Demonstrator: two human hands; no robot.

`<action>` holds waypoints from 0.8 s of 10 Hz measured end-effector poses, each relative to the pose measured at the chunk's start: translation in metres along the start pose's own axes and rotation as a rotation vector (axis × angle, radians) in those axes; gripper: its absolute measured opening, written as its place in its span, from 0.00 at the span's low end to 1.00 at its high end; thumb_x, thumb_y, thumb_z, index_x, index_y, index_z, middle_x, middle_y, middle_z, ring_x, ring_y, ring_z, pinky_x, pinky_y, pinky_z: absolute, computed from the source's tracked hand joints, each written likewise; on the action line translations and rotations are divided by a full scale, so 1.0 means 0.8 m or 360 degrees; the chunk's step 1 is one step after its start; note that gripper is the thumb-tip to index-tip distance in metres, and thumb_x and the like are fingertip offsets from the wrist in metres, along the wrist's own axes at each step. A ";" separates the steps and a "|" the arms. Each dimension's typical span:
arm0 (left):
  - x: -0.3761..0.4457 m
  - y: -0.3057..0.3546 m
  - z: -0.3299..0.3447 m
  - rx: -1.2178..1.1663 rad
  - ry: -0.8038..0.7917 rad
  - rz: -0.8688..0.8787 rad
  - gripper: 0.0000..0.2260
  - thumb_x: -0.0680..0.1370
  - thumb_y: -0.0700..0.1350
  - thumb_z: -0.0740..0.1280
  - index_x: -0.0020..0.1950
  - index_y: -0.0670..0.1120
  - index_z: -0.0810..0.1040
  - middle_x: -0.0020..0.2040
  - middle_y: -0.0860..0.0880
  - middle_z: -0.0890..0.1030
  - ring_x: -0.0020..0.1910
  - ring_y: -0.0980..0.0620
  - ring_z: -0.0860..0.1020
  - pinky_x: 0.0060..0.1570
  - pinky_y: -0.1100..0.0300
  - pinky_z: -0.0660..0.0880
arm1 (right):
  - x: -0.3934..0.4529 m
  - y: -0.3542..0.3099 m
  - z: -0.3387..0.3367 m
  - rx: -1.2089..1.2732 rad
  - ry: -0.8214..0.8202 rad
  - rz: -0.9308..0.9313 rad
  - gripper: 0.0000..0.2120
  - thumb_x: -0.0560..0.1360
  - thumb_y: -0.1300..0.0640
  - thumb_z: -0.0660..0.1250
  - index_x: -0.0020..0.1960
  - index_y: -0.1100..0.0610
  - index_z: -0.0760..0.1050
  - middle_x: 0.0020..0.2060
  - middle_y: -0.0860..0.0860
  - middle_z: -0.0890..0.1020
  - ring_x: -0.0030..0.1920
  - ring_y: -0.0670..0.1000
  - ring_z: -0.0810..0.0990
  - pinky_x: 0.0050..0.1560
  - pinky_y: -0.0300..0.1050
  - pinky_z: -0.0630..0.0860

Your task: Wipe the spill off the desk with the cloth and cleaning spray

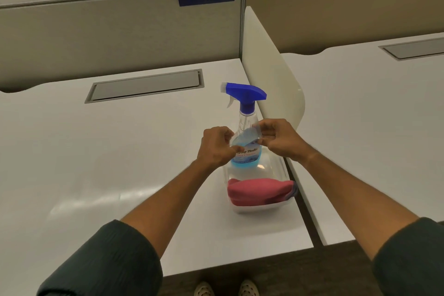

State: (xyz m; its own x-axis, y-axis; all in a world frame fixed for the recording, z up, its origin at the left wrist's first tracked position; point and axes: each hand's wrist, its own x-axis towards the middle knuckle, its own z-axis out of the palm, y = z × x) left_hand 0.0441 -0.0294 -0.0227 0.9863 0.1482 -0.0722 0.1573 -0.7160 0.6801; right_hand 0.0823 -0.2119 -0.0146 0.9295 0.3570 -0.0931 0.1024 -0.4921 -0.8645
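Both hands, left [217, 145] and right [278, 139], grasp the spray bottle [246, 132]; cloth [260, 191] untouched in its tub [242, 209], counter [120, 151] not wiped yet.

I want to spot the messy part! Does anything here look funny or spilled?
No spill shows on the desk. One odd thing: the label on the spray bottle curls away where the left hand and right hand pinch it.
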 end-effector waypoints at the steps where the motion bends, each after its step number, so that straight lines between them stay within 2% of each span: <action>1: 0.001 0.000 -0.001 -0.0011 -0.0016 0.0014 0.19 0.68 0.52 0.77 0.54 0.44 0.81 0.50 0.47 0.83 0.45 0.49 0.81 0.48 0.61 0.78 | 0.000 0.000 -0.002 0.0018 -0.0002 0.0031 0.19 0.71 0.67 0.74 0.61 0.57 0.78 0.53 0.51 0.83 0.55 0.51 0.82 0.59 0.48 0.78; 2: 0.001 -0.003 -0.001 -0.0022 -0.0033 0.0029 0.18 0.69 0.51 0.77 0.54 0.44 0.81 0.51 0.46 0.83 0.45 0.49 0.81 0.47 0.63 0.76 | -0.004 0.000 0.000 0.0013 0.0011 0.0061 0.19 0.72 0.66 0.74 0.61 0.56 0.77 0.53 0.50 0.82 0.54 0.50 0.81 0.58 0.44 0.77; 4: -0.002 -0.004 -0.002 -0.0049 -0.0031 0.0032 0.18 0.69 0.50 0.77 0.55 0.44 0.81 0.52 0.46 0.83 0.45 0.50 0.81 0.48 0.61 0.76 | -0.006 0.002 0.004 -0.0005 0.0033 0.0082 0.21 0.72 0.63 0.74 0.63 0.54 0.76 0.57 0.50 0.82 0.56 0.48 0.79 0.61 0.48 0.76; 5: -0.005 -0.003 -0.002 -0.0039 -0.0021 0.0038 0.19 0.69 0.51 0.77 0.55 0.44 0.81 0.53 0.46 0.83 0.45 0.50 0.80 0.49 0.61 0.76 | -0.010 0.003 0.007 -0.0021 0.0058 0.0091 0.22 0.72 0.60 0.74 0.65 0.54 0.75 0.60 0.51 0.81 0.58 0.50 0.80 0.63 0.50 0.75; 6: -0.010 -0.008 0.002 0.0021 -0.0025 0.0105 0.21 0.71 0.54 0.75 0.60 0.45 0.79 0.57 0.46 0.81 0.50 0.50 0.78 0.54 0.57 0.77 | -0.021 0.009 0.012 -0.0068 0.0098 0.0013 0.26 0.73 0.57 0.73 0.70 0.53 0.71 0.66 0.51 0.77 0.65 0.53 0.77 0.65 0.50 0.72; 7: -0.018 -0.014 0.003 0.0163 -0.0040 0.0153 0.25 0.73 0.57 0.71 0.66 0.48 0.74 0.65 0.47 0.76 0.60 0.49 0.75 0.63 0.52 0.73 | -0.033 0.011 0.020 -0.0106 0.0198 -0.0056 0.29 0.74 0.55 0.73 0.73 0.53 0.68 0.69 0.51 0.74 0.68 0.54 0.74 0.67 0.49 0.70; 8: -0.034 -0.019 0.000 0.0437 -0.0014 0.0198 0.34 0.75 0.62 0.65 0.76 0.51 0.61 0.77 0.48 0.62 0.75 0.47 0.61 0.73 0.48 0.59 | -0.047 0.013 0.031 -0.0336 0.0431 -0.0160 0.33 0.75 0.48 0.71 0.75 0.54 0.64 0.72 0.52 0.71 0.69 0.56 0.72 0.69 0.53 0.68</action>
